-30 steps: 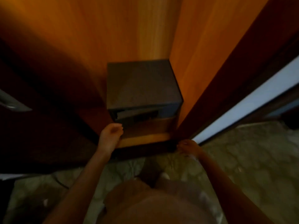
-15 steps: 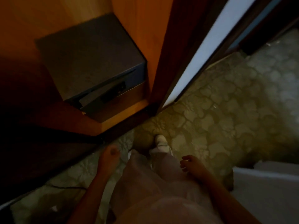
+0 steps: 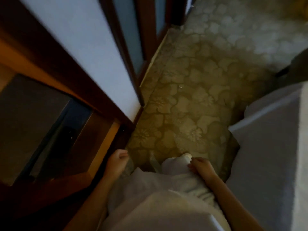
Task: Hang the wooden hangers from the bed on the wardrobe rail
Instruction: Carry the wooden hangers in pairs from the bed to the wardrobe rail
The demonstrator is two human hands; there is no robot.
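Looking down, I see my left hand (image 3: 117, 160) hanging beside the dark wooden edge of the wardrobe (image 3: 106, 105), its fingers (image 3: 124, 154) curled loosely inward and holding nothing. My right hand (image 3: 201, 166) rests against my pale trousers (image 3: 173, 179) — fingers bent and close together, also empty, as far as the blur lets me tell. The toe of my white shoe (image 3: 186, 155) shows just ahead of that hand on the floral carpet (image 3: 191, 97). Inside the wardrobe, low on my left, sits a dark grey box (image 3: 28, 104) on the orange wood floor of the cabinet. A pale panel (image 3: 80, 39) framed in dark wood runs along the wardrobe's outer face. On my right lies the bed (image 3: 273, 139), covered in a light sheet, its corner near my leg. No wooden hangers show anywhere in my view — neither on the visible part of the bed nor in my hands — and the rail is out of sight.
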